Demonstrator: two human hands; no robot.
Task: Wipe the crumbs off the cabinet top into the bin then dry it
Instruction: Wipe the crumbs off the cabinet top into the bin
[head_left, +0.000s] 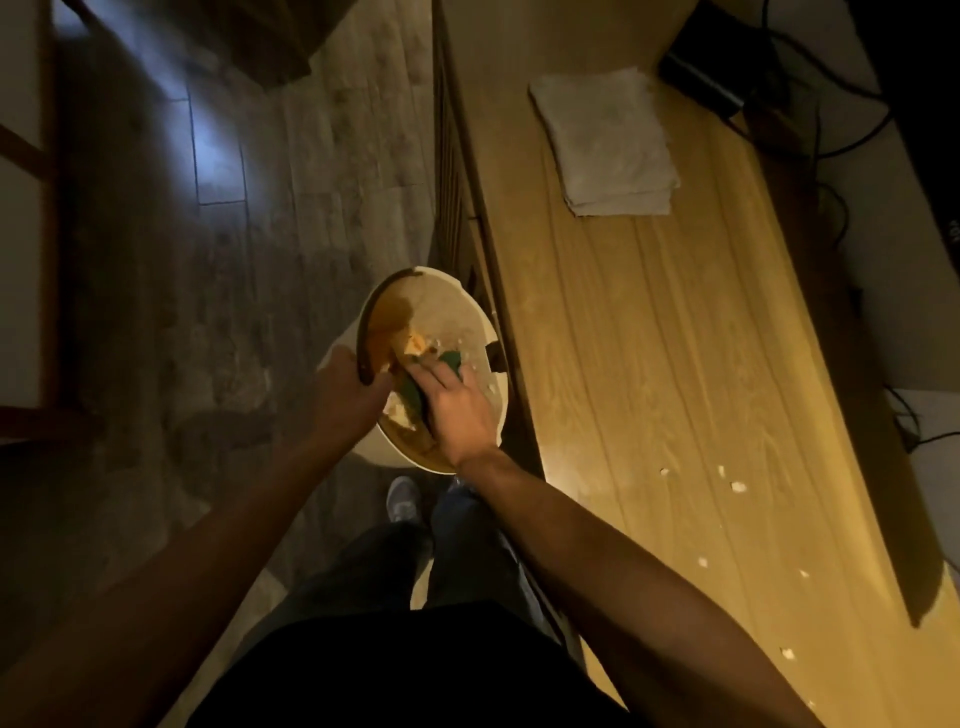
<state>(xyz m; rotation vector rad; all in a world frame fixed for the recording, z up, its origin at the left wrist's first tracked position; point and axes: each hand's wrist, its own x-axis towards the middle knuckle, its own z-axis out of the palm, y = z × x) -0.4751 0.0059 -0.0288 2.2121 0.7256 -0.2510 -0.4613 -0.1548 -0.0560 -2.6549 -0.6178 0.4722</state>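
Crumbs (737, 487) at four o'clock risk falling floorward; left hand (347, 387) grips bin (470, 306) rim, right hand (457, 402) clutches green sponge (451, 358) over it.

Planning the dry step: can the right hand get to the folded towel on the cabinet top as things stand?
Probably not yet. The right hand is over the bin holding a green sponge. The folded towel lies unobstructed further along the cabinet top; nothing blocks the path.
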